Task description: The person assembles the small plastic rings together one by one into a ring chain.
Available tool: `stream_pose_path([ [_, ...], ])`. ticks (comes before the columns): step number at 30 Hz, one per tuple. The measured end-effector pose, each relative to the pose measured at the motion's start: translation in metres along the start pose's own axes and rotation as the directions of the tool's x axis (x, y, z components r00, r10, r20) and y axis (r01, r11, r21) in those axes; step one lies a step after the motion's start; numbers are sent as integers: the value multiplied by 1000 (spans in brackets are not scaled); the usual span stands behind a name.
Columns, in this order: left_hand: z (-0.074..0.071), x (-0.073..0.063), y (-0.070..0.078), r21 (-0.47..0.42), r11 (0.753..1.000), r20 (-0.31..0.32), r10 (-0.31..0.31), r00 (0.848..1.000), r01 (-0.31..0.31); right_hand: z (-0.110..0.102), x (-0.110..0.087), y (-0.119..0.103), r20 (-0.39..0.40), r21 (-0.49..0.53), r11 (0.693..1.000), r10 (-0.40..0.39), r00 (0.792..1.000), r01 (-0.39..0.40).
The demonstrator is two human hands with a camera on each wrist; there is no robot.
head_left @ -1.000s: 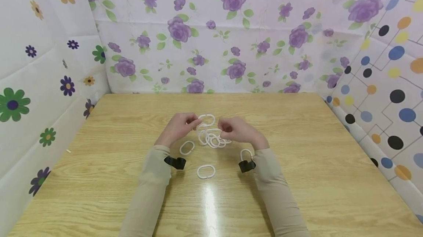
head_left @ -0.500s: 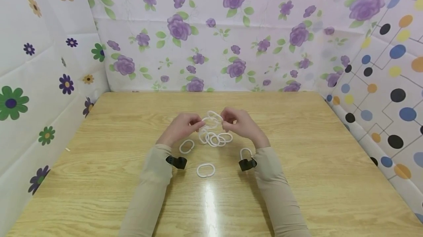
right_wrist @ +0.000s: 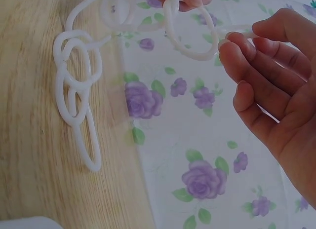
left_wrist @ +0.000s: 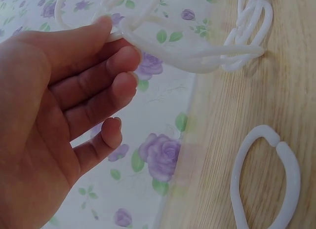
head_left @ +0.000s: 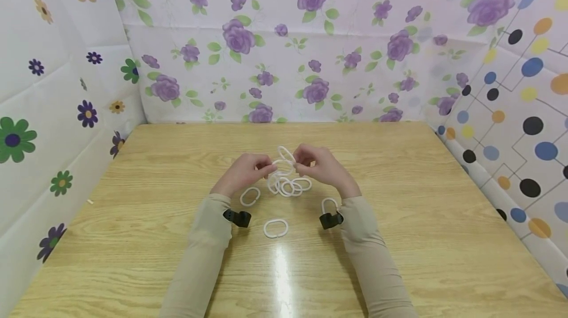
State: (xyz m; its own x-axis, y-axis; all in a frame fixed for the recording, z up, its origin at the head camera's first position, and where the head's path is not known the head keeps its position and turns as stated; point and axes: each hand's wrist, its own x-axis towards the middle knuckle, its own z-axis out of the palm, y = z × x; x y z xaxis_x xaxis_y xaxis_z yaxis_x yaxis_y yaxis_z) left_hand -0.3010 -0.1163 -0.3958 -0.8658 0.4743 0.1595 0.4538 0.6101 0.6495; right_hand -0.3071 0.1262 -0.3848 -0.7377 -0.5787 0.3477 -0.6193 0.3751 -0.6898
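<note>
My left hand (head_left: 244, 174) pinches a white oval plastic chain link (left_wrist: 170, 54) between thumb and forefinger, above the table. Opposite it, my right hand (head_left: 326, 166) holds another white link (head_left: 285, 153) by thumb and fingertips, its far end tilted up. In the head view the two held links overlap. From the left hand's link, joined links run down to a tangled chain (right_wrist: 74, 81) on the wood, just below both hands. The right wrist view shows the right fingertips (right_wrist: 229, 46) close to the link at the left hand.
Loose split links lie nearer on the wooden table (head_left: 133, 239): one at left (head_left: 250, 196), one at front centre (head_left: 276, 228), and one (head_left: 329, 203) partly behind the right wrist camera (head_left: 331, 220). Patterned cloth walls (head_left: 284, 61) border the back and sides.
My right hand has risen from over the pile with a link, bringing it up against the left hand's link. Lately it has shifted slightly left. The left hand stays almost in place.
</note>
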Motion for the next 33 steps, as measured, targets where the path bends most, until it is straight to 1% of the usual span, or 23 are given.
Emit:
stream_pose_path([
  [7, 0, 0, -2, -8, 1000, 2, 1, 1000, -1, 3, 4, -1, 38, 16, 999, -39, 998, 39],
  [11, 1, -1, -2, -11, 1000, 2, 6, 1000, -6, 4, 5, 0, 56, 22, 999, -46, 997, 45],
  [15, 1, -1, -3, -7, 1000, -16, 2, 1000, -2, 5, 6, 0, 65, 17, 999, -36, 997, 35],
  [20, 1, -2, -3, -8, 1000, -37, 1, 999, -1, 8, 5, 1, 81, 24, 1000, -5, 997, 4],
  [25, -1, -2, -2, -22, 999, -63, 24, 998, -26, 10, 4, 2, 95, 42, 999, 21, 995, -25],
  [28, -2, -2, 0, -19, 999, -85, 40, 996, -42, 10, 3, 3, 93, 36, 999, 33, 995, -36],
  [33, -3, -1, 2, -20, 999, -96, 39, 995, -41, 10, 2, 6, 92, 41, 998, 40, 995, -43],
])
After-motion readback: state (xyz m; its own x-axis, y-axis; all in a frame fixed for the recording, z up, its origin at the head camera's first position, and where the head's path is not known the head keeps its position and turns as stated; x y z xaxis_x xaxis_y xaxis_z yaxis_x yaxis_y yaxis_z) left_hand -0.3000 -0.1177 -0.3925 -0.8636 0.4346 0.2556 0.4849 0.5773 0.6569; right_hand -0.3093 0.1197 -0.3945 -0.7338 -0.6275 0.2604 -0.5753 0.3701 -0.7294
